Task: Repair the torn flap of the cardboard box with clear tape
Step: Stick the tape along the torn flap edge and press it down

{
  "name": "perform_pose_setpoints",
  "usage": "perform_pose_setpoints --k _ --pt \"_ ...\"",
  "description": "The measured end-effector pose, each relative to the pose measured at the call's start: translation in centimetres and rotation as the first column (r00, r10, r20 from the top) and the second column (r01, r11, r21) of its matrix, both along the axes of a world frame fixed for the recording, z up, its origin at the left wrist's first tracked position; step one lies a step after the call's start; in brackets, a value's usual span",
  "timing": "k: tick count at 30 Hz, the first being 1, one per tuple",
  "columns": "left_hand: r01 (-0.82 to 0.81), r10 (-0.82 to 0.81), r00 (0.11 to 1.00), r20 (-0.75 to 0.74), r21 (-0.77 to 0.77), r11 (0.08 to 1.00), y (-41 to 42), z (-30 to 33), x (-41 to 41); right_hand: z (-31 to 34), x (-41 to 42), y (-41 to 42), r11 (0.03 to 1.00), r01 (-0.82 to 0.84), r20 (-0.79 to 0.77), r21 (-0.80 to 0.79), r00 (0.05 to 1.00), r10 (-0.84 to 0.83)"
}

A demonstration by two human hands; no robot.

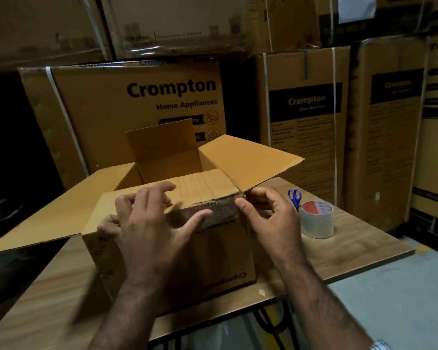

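An open brown cardboard box (pixel 213 251) stands on the wooden table (pixel 339 251). Its near flap (pixel 202 186) is folded inward, with a ragged tear along the fold. A strip of clear tape (pixel 223 213) lies over the tear on the right part of the front edge. My left hand (pixel 149 223) is spread over the front edge, thumb lying on the tape, fingers apart. My right hand (pixel 268 218) is at the box's front right corner, with its thumb pressed on the tape end. The tape roll (pixel 317 219) stands to the right of the box.
Blue-handled scissors (pixel 295 197) lie behind the tape roll. Tall stacked Crompton cartons (pixel 142 97) close off the back and right. The box's left flap (pixel 48 218) and right flap (pixel 253 160) spread outward. The table's edge runs near me and to the right.
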State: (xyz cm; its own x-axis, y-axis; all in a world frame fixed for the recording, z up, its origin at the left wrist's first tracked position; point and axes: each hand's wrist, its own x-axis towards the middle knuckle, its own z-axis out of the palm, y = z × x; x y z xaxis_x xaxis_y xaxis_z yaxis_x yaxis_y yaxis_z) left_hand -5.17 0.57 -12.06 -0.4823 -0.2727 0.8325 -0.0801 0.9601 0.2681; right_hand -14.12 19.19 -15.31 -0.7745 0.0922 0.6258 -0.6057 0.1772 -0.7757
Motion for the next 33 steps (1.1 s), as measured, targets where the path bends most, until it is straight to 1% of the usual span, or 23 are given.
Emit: perform_pose_setpoints --k 2,3,4,6,8,10,11,12,13,14,15,17,19,20,22,24,25,27,33 --pt "-0.073 0.072 0.995 0.075 0.013 0.997 -0.2 -0.1 -0.4 -0.1 0.1 -0.1 1.0 -0.006 -0.001 -0.009 1.0 0.006" --pt "-0.082 0.079 0.993 0.09 0.037 0.996 -0.3 -0.2 -0.5 0.0 0.1 -0.1 1.0 -0.006 -0.003 -0.009 1.0 0.006" --pt "-0.075 0.07 0.994 0.089 0.055 0.996 -0.4 -0.3 -0.6 0.0 0.2 -0.2 1.0 -0.007 -0.007 -0.007 1.0 0.007" --pt "-0.043 0.041 0.997 0.058 0.039 0.998 -0.5 -0.4 -0.4 0.1 0.2 -0.4 1.0 -0.012 -0.018 -0.002 1.0 0.012" --pt "0.007 -0.008 1.0 0.029 0.034 0.999 -0.7 -0.4 -0.2 0.2 0.2 -0.4 1.0 -0.021 -0.013 0.001 1.0 0.022" --pt "0.059 -0.06 0.998 0.032 0.049 0.997 -1.2 0.1 0.1 0.1 0.1 -0.3 0.999 -0.038 0.004 -0.014 0.999 0.038" --pt "0.067 -0.069 0.996 0.06 0.032 0.997 -1.5 0.8 0.3 0.1 0.1 -0.2 0.998 -0.049 0.011 -0.025 0.999 0.049" --pt "0.069 -0.067 0.99 0.121 -0.006 0.998 -2.0 1.6 0.4 0.0 0.1 -0.1 0.998 -0.06 0.018 -0.031 0.998 0.061" --pt "0.073 -0.058 0.975 0.217 -0.062 0.995 -2.8 2.7 0.4 0.0 0.1 0.0 0.997 -0.071 0.025 -0.032 0.997 0.072" --pt "0.087 -0.04 0.94 0.34 -0.124 0.988 -3.8 4.0 0.2 0.0 0.2 0.1 0.996 -0.078 0.032 -0.034 0.996 0.079" --pt "0.112 -0.019 0.879 0.476 -0.168 0.98 -4.9 5.5 -0.3 -0.1 0.2 0.1 0.996 -0.082 0.036 -0.04 0.996 0.083" --pt "0.159 0.001 0.707 0.707 -0.16 0.974 -6.8 8.0 -1.7 -0.2 0.3 0.1 0.995 -0.082 0.037 -0.06 0.996 0.085" --pt "0.185 -0.015 0.559 0.829 -0.108 0.977 -7.7 9.1 -3.1 -0.1 0.4 0.1 0.993 -0.088 0.04 -0.084 0.995 0.092" --pt "0.19 -0.019 0.506 0.863 -0.09 0.978 -7.8 9.2 -3.6 -0.1 0.5 0.0 0.991 -0.092 0.042 -0.095 0.994 0.097" --pt "0.193 -0.024 0.429 0.903 -0.065 0.979 -7.9 9.1 -4.5 0.2 0.4 -0.1 0.989 -0.093 0.048 -0.11 0.994 0.099" --pt "0.196 -0.053 0.389 0.92 -0.027 0.98 -7.8 8.9 -5.0 0.4 0.3 -0.1 0.99 -0.084 0.056 -0.117 0.994 0.091" --pt "0.198 -0.071 0.384 0.92 -0.007 0.98 -7.8 8.8 -5.1 0.4 0.2 -0.1 0.99 -0.081 0.063 -0.12 0.994 0.089" --pt "0.2 -0.087 0.389 0.917 0.008 0.98 -7.6 8.4 -5.4 0.5 0.2 0.0 0.988 -0.084 0.075 -0.126 0.993 0.094" --pt "0.222 -0.069 0.382 0.922 -0.019 0.975 -6.9 8.2 -5.8 0.5 0.3 0.0 0.986 -0.097 0.107 -0.135 0.988 0.112"
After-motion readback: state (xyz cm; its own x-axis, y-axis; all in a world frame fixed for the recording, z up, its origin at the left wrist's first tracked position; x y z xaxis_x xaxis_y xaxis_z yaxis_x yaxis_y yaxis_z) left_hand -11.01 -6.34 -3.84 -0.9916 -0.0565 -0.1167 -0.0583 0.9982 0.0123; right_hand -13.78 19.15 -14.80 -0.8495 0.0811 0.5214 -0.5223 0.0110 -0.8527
